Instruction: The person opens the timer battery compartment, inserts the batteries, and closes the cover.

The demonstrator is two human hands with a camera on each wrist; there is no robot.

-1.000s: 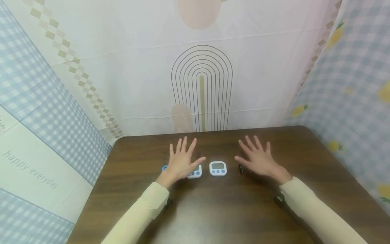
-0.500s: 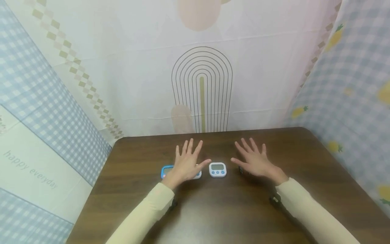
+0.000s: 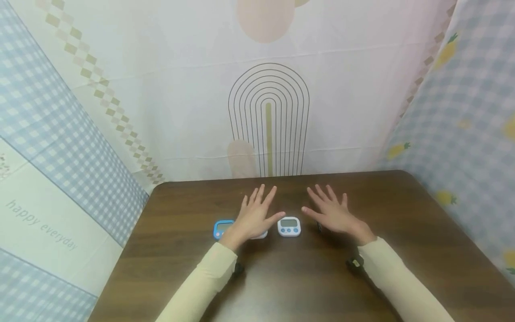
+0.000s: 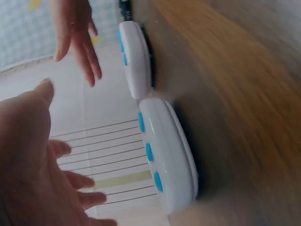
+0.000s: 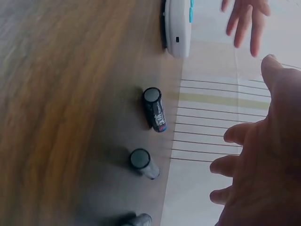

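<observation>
My left hand (image 3: 254, 218) hovers, fingers spread, above a white timer (image 3: 260, 235) that it mostly hides. A blue timer (image 3: 222, 227) lies to its left, partly covered by the wrist. Between both hands sits another white timer (image 3: 289, 226) with a grey display and blue buttons. My right hand (image 3: 335, 215), also spread and holding nothing, is over the batteries. The right wrist view shows a dark printed battery (image 5: 154, 109), a second battery (image 5: 145, 163) and part of a third battery (image 5: 139, 220) lying on the wood. Neither hand touches anything.
The brown wooden table (image 3: 265, 286) has its back edge against a white patterned cloth (image 3: 193, 112). Blue checked cloths hang on the left (image 3: 60, 112) and on the right (image 3: 462, 134). Dark wrist devices show under both cuffs.
Both hands have drifted toward each other, the left to the right and the right to the left. More of the blue timer shows now. The timers have stayed in place on the table.
</observation>
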